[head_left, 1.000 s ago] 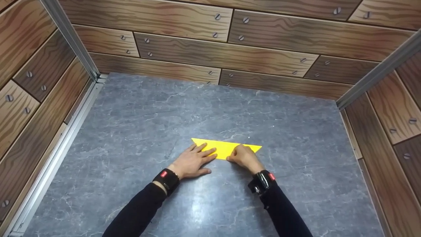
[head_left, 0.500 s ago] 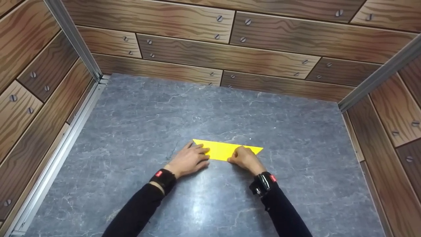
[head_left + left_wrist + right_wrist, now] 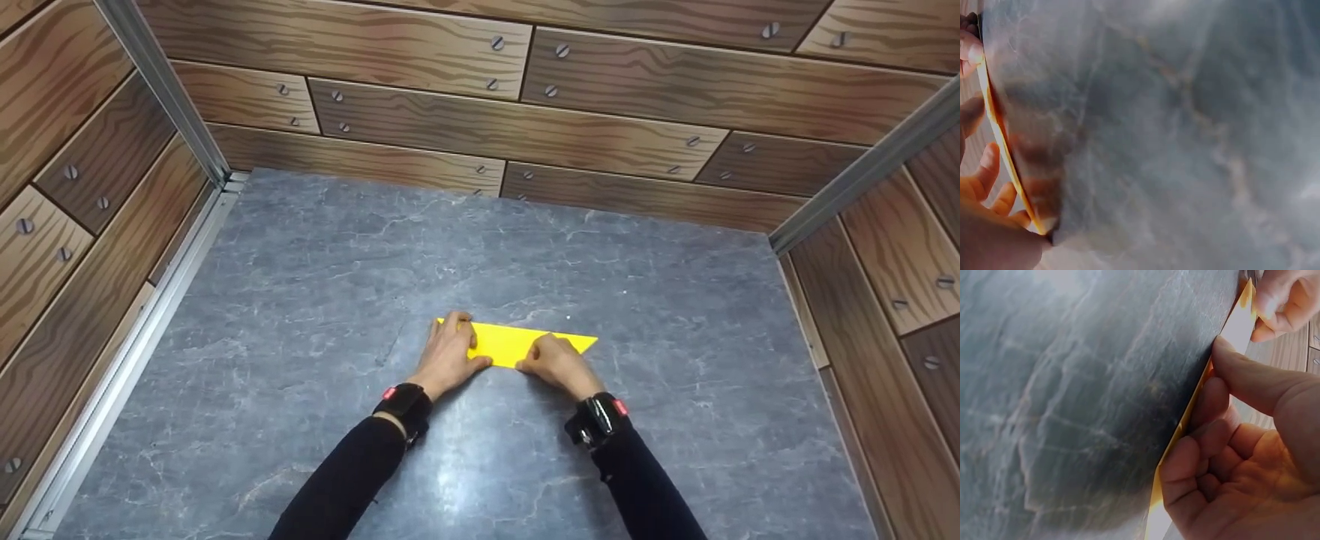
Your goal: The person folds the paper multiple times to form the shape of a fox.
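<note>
A yellow sheet of paper (image 3: 501, 346), folded into a long strip with slanted ends, lies flat on the grey marbled surface. My left hand (image 3: 448, 352) rests on its left part, fingers bent and apart, thumb at the near edge. The left wrist view shows these fingers (image 3: 988, 166) touching the paper, with gaps between them. My right hand (image 3: 559, 362) pinches the near edge right of the middle, its other fingers (image 3: 1182, 464) curled under the palm. In the right wrist view the paper (image 3: 1239, 323) appears as a thin slanted strip; the left hand partly covers its left end.
The marbled surface (image 3: 337, 247) stretches around the paper on all sides. Wood-print panels (image 3: 420, 112) stand behind it and along both sides. A metal rail (image 3: 142, 337) runs down the left edge.
My left hand was spread flat on the paper, slid left, then turned so its fingers bend and its thumb meets the near edge. The right hand and the paper have stayed in place.
</note>
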Action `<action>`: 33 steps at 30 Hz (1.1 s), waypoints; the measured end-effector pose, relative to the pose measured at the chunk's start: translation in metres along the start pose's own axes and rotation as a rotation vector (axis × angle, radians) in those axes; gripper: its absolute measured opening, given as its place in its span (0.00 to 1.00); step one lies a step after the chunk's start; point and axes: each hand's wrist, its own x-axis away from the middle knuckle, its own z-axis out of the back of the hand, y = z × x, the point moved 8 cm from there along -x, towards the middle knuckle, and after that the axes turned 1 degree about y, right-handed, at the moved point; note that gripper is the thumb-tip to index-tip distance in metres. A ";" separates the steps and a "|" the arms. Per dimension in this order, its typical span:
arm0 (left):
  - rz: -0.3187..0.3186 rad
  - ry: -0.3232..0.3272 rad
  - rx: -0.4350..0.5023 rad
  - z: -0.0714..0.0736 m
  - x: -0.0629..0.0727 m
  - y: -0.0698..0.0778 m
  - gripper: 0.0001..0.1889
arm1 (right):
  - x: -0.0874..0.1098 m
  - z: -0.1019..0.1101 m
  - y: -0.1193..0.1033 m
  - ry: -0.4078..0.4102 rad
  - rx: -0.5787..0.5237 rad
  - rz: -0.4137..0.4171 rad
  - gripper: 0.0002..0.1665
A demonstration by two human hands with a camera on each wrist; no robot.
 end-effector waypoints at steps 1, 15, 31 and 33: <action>0.007 -0.002 0.008 0.000 0.000 -0.001 0.19 | 0.000 0.000 0.000 -0.001 -0.001 -0.002 0.18; -0.009 -0.001 0.050 0.006 0.002 0.001 0.10 | -0.001 0.000 -0.002 -0.018 0.021 0.006 0.17; 0.016 -0.006 0.038 0.005 0.001 0.001 0.11 | -0.006 -0.010 -0.029 0.052 0.054 0.021 0.23; 0.018 -0.004 0.035 0.005 0.000 0.001 0.11 | -0.007 -0.010 -0.030 0.056 0.068 0.020 0.24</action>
